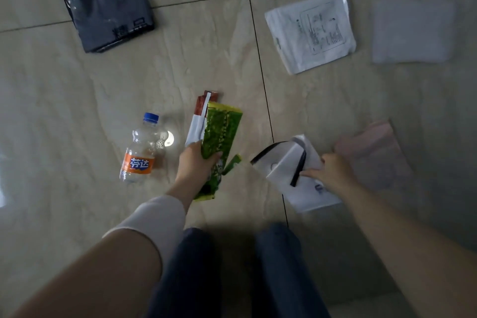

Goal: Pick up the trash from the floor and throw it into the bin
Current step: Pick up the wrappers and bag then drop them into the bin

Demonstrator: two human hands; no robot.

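left hand [197, 162]: closed on green wrapper [220, 137], bunched for carrying
right hand [333, 171]: white packet [291, 162] pinched, lifted off floor [77, 85]
bin: not seen

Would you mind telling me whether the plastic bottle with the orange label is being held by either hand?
No, the bottle lies untouched on the floor beside the left hand, which grips a green wrapper.
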